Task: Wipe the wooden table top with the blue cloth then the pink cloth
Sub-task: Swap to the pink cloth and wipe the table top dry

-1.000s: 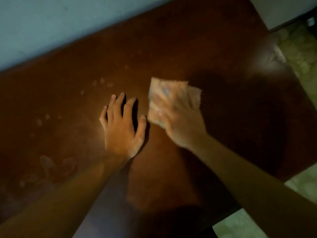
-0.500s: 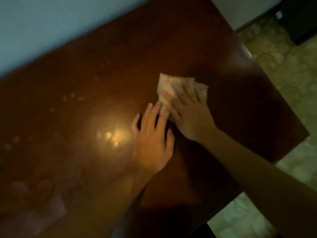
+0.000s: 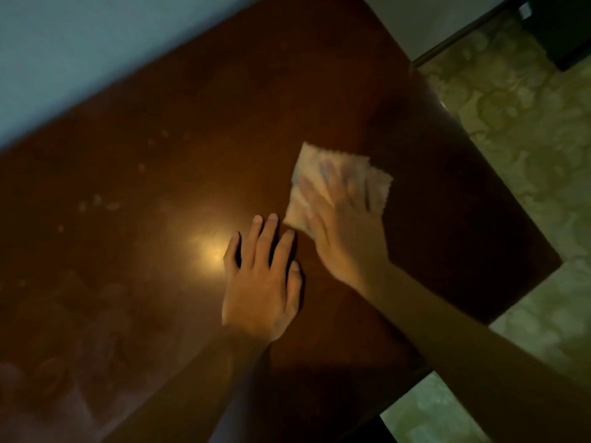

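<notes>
The pale pink, pinked-edge square cloth (image 3: 342,183) is being pressed flat onto the dark brown polished wooden table top (image 3: 224,116), toward three o'clock of the board's middle, short of the edge that borders the floor. It is being covered by the right hand (image 3: 345,225), whose fingers are being held fairly straight and spread over the fabric, pushing rather than curling round it; the hand is blurred, so the exact lie of each finger cannot be told. At about eight o'clock from the cloth, just beside its near corner and seemingly not touching it, the left hand (image 3: 262,282) is being rested palm-down on the wood with fingers straight and slightly apart, nothing being gripped. No blue cloth is being shown anywhere, so the blue pass is being judged finished and the pink pass under way. Pale spots (image 3: 99,203) are being left on the surface toward nine and ten o'clock, with duller smears (image 3: 64,314) toward seven o'clock, so that half is being judged as still to be wiped. A bright reflection (image 3: 208,247) is being cast just at nine o'clock of the left hand. Beyond the table, a pale wall (image 3: 80,52) is being seen at eleven o'clock and a patterned greenish floor (image 3: 527,148) at three o'clock.
</notes>
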`<state>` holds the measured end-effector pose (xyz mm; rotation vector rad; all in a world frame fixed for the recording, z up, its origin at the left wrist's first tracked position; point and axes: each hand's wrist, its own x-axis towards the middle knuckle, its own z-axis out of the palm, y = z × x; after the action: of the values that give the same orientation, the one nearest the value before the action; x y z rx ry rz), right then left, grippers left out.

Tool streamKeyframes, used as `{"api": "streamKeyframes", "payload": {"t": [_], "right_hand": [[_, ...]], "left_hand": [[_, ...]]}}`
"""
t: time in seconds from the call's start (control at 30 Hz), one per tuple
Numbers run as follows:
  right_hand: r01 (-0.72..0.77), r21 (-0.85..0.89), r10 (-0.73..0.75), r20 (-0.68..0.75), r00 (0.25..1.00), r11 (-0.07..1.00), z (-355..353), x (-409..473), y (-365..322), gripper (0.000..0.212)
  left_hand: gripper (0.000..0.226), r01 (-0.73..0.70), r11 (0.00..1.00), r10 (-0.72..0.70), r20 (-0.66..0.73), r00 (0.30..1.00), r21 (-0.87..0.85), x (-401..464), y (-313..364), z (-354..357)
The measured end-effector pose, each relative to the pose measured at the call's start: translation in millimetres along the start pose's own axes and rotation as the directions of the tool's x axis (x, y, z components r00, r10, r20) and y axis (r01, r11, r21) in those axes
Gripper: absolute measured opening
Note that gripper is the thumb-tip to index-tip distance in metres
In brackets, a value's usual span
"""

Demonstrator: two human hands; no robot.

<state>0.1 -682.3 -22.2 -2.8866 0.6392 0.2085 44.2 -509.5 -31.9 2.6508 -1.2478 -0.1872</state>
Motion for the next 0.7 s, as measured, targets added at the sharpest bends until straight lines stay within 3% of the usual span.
{"api": "streamKeyframes", "payload": {"t": [0.1,0.2,0.3,0.37,0.43,0.57,0.7], "right_hand": [[0.076,-0.036,-0.072,0.089,0.993,0.996,-4.3,1.9,27.4,0.055],[-0.101,-0.131,0.113,0.086,0.99,0.986,-18.8,38.1,90.1,0.065],[-0.238,0.044,0.238,0.009,0.971,0.97,-30.2,56.7,120.4,0.056],[-0.256,0.054,0.257,-0.019,0.966,0.965,-24.1,47.1,102.3,0.056],[-0.188,-0.014,0.187,-0.021,0.982,0.982,-12.6,18.6,64.5,0.058],[0.087,0.027,-0.086,-0.036,0.996,0.996,15.4,-52.5,3.5,0.051],[0.134,0.023,-0.134,0.011,0.991,0.991,7.7,-34.7,31.4,0.051]], "left_hand": [[0.049,-0.004,1.0,0.004,0.002,1.0,0.003,-0.1,1.5,-2.4],[0.05,0.007,1.0,-0.007,0.015,1.0,-0.005,0.4,3.2,-5.3],[0.05,0.013,1.0,-0.013,0.007,1.0,-0.011,0.7,3.7,-5.7],[0.05,0.015,1.0,-0.015,-0.01,1.0,-0.026,0.1,3.7,-4.9],[0.051,0.019,0.999,-0.02,-0.024,1.0,-0.038,0.1,3.6,-3.7],[0.055,0.011,1.0,-0.013,-0.053,0.998,-0.027,-1.0,1.6,-1.3],[0.054,0.009,0.999,-0.011,-0.046,0.999,-0.03,-0.7,1.4,-2.4]]}}
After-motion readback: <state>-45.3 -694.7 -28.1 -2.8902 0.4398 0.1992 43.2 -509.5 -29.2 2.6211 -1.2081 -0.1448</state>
